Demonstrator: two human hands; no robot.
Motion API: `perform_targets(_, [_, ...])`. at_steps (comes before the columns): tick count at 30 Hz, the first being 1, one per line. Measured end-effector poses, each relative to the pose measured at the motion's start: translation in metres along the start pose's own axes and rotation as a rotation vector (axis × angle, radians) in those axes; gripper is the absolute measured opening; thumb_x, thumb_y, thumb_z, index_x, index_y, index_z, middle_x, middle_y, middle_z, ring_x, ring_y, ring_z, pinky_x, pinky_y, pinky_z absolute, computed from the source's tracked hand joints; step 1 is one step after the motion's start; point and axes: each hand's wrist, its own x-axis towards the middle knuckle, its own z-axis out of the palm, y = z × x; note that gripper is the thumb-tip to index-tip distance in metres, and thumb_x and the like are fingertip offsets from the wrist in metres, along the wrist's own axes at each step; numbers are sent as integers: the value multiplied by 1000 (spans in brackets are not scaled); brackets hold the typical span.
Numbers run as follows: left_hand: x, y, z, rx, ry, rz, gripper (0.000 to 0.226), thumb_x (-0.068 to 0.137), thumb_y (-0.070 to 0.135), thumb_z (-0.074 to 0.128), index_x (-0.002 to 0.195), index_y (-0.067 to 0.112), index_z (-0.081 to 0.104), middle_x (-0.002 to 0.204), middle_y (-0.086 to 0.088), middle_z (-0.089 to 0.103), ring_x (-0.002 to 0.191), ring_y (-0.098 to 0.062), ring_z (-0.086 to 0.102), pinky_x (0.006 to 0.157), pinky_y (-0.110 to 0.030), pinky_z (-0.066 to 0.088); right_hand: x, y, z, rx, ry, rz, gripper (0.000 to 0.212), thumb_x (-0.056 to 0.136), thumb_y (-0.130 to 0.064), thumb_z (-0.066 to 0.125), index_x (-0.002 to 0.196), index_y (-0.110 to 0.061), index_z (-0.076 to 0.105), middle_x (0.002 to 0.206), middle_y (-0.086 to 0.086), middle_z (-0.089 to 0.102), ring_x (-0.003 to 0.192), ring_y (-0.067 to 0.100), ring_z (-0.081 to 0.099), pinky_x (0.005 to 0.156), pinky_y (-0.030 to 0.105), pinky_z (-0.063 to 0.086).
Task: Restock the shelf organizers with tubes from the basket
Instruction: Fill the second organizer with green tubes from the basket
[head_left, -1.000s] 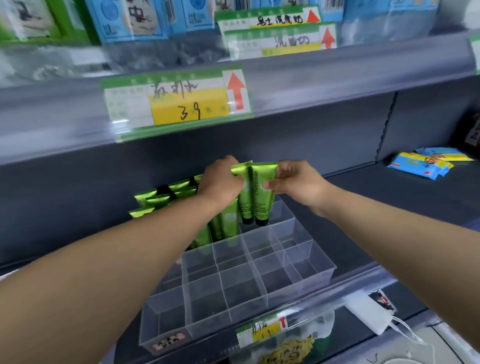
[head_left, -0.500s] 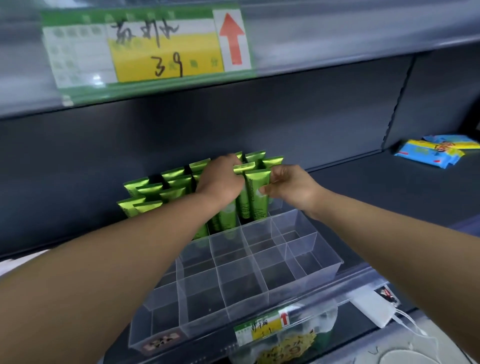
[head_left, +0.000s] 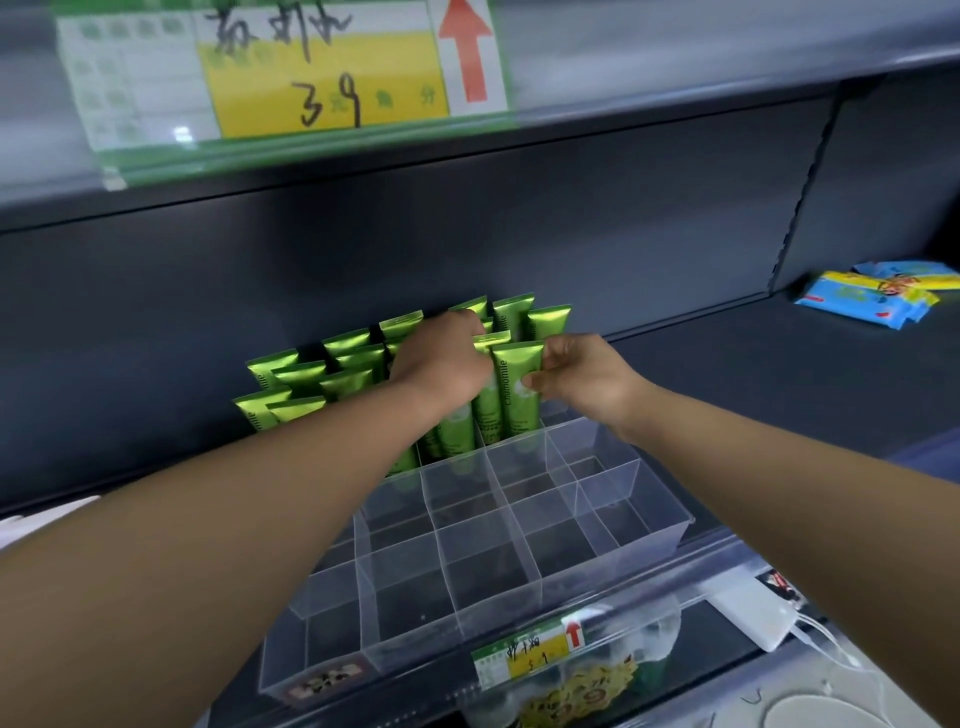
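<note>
The right hand (head_left: 582, 375) pinches a glossy green plastic tube (head_left: 515, 395), its thumb and fingers clamped on the tube's body. The tube stands upright in a rear compartment of the clear plastic divided organizer (head_left: 618, 551) on the dark grey shelf (head_left: 727, 374). Just left of those fingers, the left hand (head_left: 441, 359) curls over the neighbouring green tubes (head_left: 353, 359); whether its fingers clamp one cannot be told.

Glossy metallic-green tubes (head_left: 516, 387) stand in a clear, smooth plastic organizer (head_left: 613, 551) on a matt dark shelf (head_left: 727, 374).
</note>
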Motion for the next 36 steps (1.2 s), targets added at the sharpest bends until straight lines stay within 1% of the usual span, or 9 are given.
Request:
perform_targets(5, [-2, 2, -2, -1, 0, 13, 36, 81, 13, 59, 116, 22, 60, 116, -1, 60, 90, -20, 57, 70, -23, 36, 0, -3, -1, 46, 28, -35, 28, 83, -7, 67, 65, -16, 47, 62, -2, 40, 62, 12, 39, 61, 24, 34])
perform_targets(7, [-3, 3, -4, -3, 3, 25, 32, 82, 14, 59, 113, 22, 61, 113, 0, 62, 83, -17, 54, 68, -23, 35, -1, -8, -1, 60, 29, -41, 10, 83, -8, 67, 86, -14, 60, 67, -3, 48, 68, 12, 47, 63, 22, 40])
perform_targets(8, [-3, 4, -5, -7, 5, 34, 29, 82, 14, 59, 110, 22, 61, 112, 0, 62, 82, -16, 53, 67, -23, 36, -2, -10, -1, 62, 30, -44, 15, 83, -8, 67, 96, -14, 61, 72, -2, 52, 72, 13, 51, 64, 21, 42])
perform_targets(11, [-3, 7, -10, -27, 23, 51, 23, 83, 15, 60, 104, 22, 64, 108, 0, 65, 88, -18, 59, 70, -25, 42, -2, -16, -2, 58, 60, -56, 15, 83, -6, 66, 94, -16, 63, 88, 3, 60, 84, 16, 57, 77, 27, 49])
perform_targets(19, [-11, 13, -27, 13, 43, 93, 28, 83, 19, 62, 112, 19, 62, 116, 0, 65, 108, -19, 59, 93, -31, 47, -6, -33, -4, 107, 94, -121, 18, 83, 1, 64, 101, -3, 63, 96, 5, 62, 95, 17, 59, 99, 34, 47])
perform_targets(23, [-22, 16, -41, 95, 55, 104, 37, 84, 27, 60, 121, 25, 57, 124, 2, 61, 114, -21, 56, 94, -31, 46, -15, -43, -6, -1, 91, -170, 29, 84, -6, 64, 113, -8, 60, 110, 5, 63, 108, 19, 58, 97, 31, 46])
perform_targets(29, [-45, 22, -65, 201, 64, 163, 41, 84, 31, 56, 125, 28, 53, 125, -1, 58, 113, -24, 55, 95, -38, 45, -33, -58, -4, -234, 96, -285, 44, 83, -14, 66, 125, -17, 56, 128, 6, 52, 118, 19, 50, 85, 12, 31])
perform_targets(32, [-59, 23, -75, 288, 79, 206, 42, 86, 33, 53, 128, 27, 50, 128, 1, 55, 114, -24, 53, 95, -37, 44, -45, -66, -1, -358, 94, -321, 51, 82, -18, 65, 131, -20, 51, 134, 8, 46, 125, 24, 43, 103, 24, 32])
perform_targets(36, [-78, 23, -85, 411, 74, 217, 49, 88, 36, 49, 135, 28, 43, 137, 2, 48, 123, -24, 45, 98, -37, 35, -62, -75, 4, -507, 102, -335, 59, 81, -31, 65, 136, -29, 43, 145, 3, 35, 133, 25, 32, 109, 38, 29])
